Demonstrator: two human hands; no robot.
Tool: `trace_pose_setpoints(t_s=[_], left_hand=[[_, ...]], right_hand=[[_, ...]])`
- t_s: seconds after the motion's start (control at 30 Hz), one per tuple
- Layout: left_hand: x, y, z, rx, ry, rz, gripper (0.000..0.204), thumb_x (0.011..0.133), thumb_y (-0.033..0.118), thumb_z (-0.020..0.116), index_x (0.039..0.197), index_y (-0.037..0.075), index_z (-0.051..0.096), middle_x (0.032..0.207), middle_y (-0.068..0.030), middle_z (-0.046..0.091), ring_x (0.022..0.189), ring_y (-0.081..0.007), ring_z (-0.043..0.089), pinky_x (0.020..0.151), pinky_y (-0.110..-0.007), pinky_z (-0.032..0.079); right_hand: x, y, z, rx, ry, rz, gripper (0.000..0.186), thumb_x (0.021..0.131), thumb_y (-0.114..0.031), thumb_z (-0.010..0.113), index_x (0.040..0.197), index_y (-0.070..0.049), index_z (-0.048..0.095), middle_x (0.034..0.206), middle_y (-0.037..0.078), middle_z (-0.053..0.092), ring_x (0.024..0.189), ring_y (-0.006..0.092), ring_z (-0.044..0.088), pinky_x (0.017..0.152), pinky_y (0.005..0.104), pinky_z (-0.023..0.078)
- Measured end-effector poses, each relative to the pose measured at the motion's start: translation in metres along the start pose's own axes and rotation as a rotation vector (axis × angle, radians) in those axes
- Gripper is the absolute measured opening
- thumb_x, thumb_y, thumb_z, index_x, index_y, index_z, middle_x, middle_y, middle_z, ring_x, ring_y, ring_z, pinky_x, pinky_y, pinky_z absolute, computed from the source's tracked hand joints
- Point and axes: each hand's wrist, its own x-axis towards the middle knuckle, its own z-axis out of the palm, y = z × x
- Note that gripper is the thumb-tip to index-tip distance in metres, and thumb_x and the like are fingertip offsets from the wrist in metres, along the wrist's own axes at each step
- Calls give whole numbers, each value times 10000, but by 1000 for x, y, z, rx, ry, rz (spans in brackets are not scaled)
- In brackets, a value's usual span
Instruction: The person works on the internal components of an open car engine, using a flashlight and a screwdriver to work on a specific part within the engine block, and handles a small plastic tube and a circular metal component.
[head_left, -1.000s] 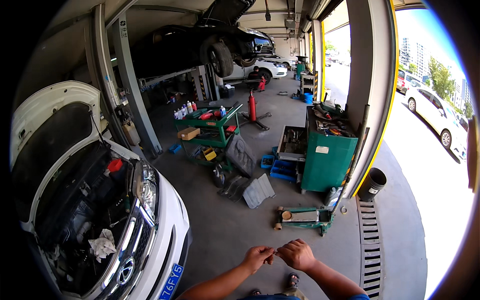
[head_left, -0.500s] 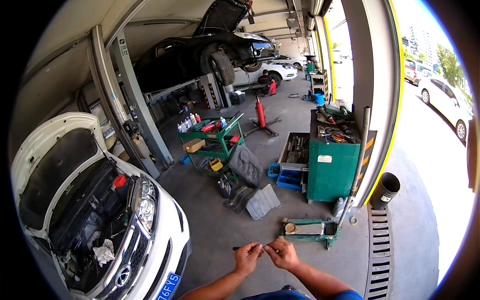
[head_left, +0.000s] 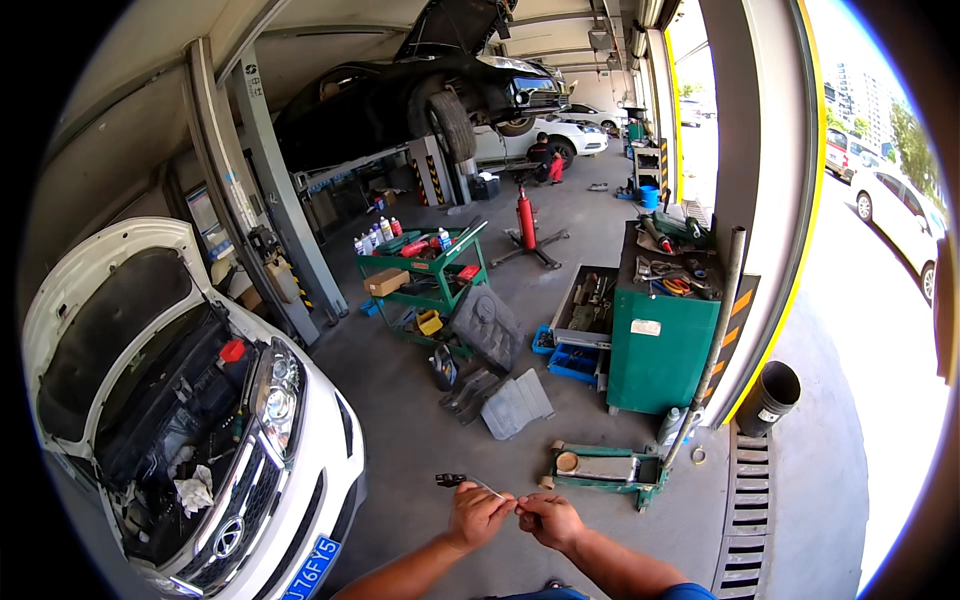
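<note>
At the bottom centre my left hand point(head_left: 480, 517) is closed on a thin, pale, wire-like piece point(head_left: 487, 488). A small black end piece point(head_left: 450, 480) sticks out past this hand on its left side; its exact kind is too small to tell. My right hand point(head_left: 552, 520) is closed beside it, thumb and finger pinched together and touching the left fingertips. Whatever lies between the right fingertips is hidden. Both hands are held up above the floor, just in front of a green floor jack point(head_left: 610, 467).
A white car point(head_left: 330, 470) with its hood raised stands at the left. Ahead are grey plastic panels point(head_left: 515, 403), a green tool cart point(head_left: 430, 265) and a green tool cabinet point(head_left: 660, 350). A black bucket point(head_left: 770, 395) stands right; a person point(head_left: 545, 160) crouches far back.
My hands have shifted slightly down and left, staying together. The black end piece and pale wire-like piece now show more clearly above my left hand. The view has shifted a little.
</note>
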Motion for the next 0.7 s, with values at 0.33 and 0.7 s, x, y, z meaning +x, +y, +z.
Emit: trace_pose_setpoints(t_s=[0.33, 0.7], left_hand=[[-27, -8, 26, -650, 32, -890, 193, 934, 190, 646, 910, 2, 683, 699, -9, 644, 609, -68, 562, 566, -246, 448], [15, 2, -5, -868, 18, -865, 222, 954, 177, 627, 914, -38, 665, 711, -49, 636, 594, -85, 558, 557, -221, 467]], right_hand=[[-15, -43, 14, -1448, -45, -611, 385, 834, -302, 749, 1084, -46, 607, 834, 80, 622, 769, 205, 600, 677, 339, 474], [1, -85, 46, -1825, -220, -1366, 247, 730, -199, 771, 915, -88, 651, 852, 32, 631, 774, 214, 604, 677, 349, 442]])
